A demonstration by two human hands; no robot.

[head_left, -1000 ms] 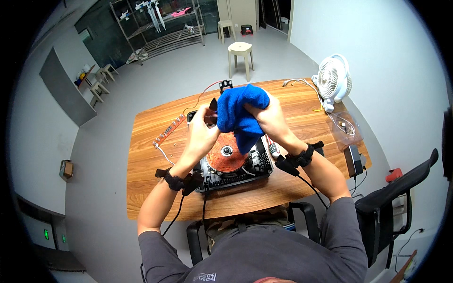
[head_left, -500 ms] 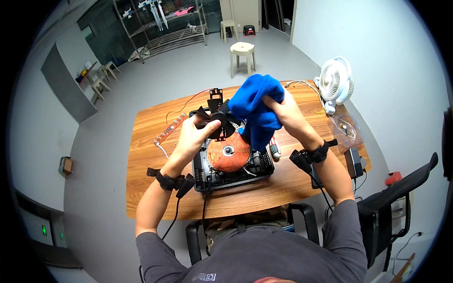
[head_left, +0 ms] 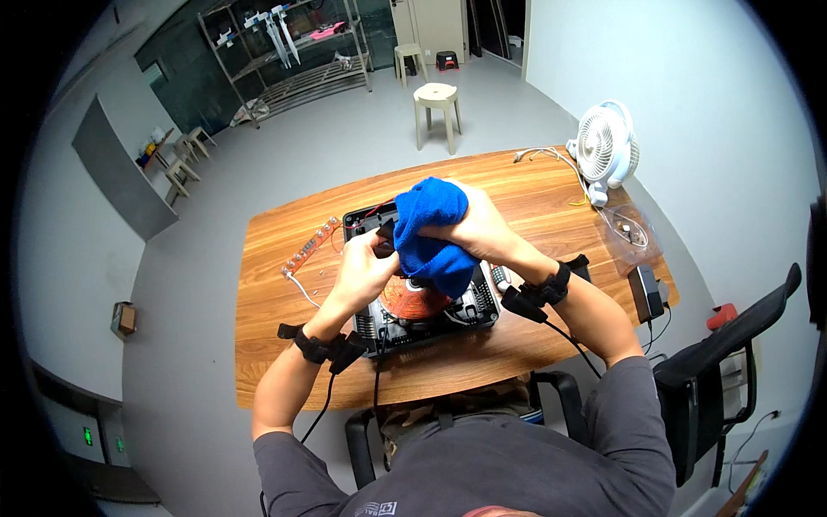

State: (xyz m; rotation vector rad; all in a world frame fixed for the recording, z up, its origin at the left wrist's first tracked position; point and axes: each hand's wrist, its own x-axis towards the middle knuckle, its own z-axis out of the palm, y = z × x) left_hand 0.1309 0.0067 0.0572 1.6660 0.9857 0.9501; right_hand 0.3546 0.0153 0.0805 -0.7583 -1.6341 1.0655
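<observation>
My left hand [head_left: 365, 274] is closed on a small black fan [head_left: 386, 231], holding it above the far left part of an opened black appliance. Most of the fan is hidden behind a blue cloth [head_left: 431, 258]; a blade shows at its left. My right hand [head_left: 479, 227] grips the cloth and presses it against the fan. Below both hands, the appliance's black casing [head_left: 379, 334] holds a round copper-coloured coil [head_left: 412, 302], partly covered by the cloth. Black straps with cables sit around both my wrists.
An orange circuit board [head_left: 312, 246] with a white wire lies left of the casing. At the table's far right stand a white fan [head_left: 600, 148] and its cord, near a clear plastic bag [head_left: 633, 234]. A black adapter [head_left: 645, 293] sits at the right edge of the wooden table [head_left: 301, 366].
My right hand has moved left and down with the cloth, now covering most of the fan. The fan has come lower and slightly left, and the cloth hides more of the coil.
</observation>
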